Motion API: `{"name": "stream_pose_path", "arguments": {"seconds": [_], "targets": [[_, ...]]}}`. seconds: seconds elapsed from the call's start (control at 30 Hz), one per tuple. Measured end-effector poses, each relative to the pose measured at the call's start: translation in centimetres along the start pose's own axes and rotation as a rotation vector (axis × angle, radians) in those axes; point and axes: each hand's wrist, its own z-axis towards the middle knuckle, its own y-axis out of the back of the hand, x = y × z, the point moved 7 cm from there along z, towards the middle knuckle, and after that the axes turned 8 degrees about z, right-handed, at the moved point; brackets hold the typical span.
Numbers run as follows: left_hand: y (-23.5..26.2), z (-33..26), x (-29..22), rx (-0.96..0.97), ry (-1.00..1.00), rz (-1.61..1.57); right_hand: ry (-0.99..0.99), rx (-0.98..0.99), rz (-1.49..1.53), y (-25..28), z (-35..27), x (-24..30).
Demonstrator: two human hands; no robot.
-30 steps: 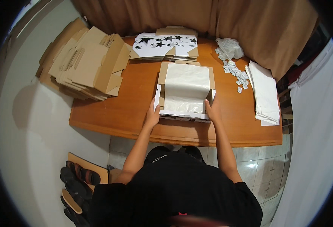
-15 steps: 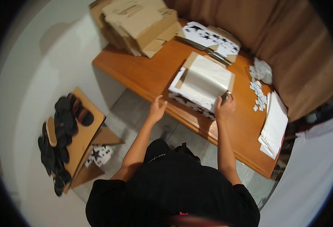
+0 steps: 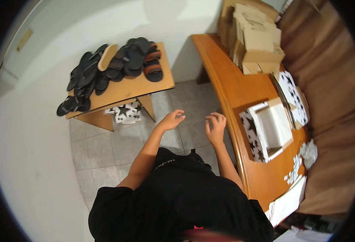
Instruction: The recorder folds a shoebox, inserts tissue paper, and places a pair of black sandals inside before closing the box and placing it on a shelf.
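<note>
Both hands were empty, fingers loosely curled and apart. The left hand (image 3: 172, 120) and right hand (image 3: 215, 128) hung over the tiled floor. The right was nearer the open star-printed box (image 3: 268, 131), which lay to its right on the tabletop (image 3: 234, 86), long axis running near to far, white inside and apparently empty. Sandals (image 3: 117, 66) were piled on the far-left low table (image 3: 161, 82).
</note>
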Motion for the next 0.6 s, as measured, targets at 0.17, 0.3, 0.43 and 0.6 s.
{"name": "stream_pose_path", "arguments": {"seconds": [0.17, 0.3, 0.43, 0.6], "targets": [[8.6, -3.5, 6.0, -0.103, 0.101, 0.033, 0.058, 0.257, 0.261, -10.3, 2.4, 4.1], [16.2, -6.3, 11.5, -0.210, 0.169, 0.054, -0.005, 0.413, 0.386, -18.1, 5.6, 7.8], [23.1, -8.1, 15.5, -0.354, 0.209, 0.051, 0.077, 0.436, 0.453, -25.5, 10.3, 11.1], [28.5, -8.3, 17.1, -0.450, 0.166, -0.034, 0.039, 0.374, 0.356, -33.3, 16.2, 12.1]]}}
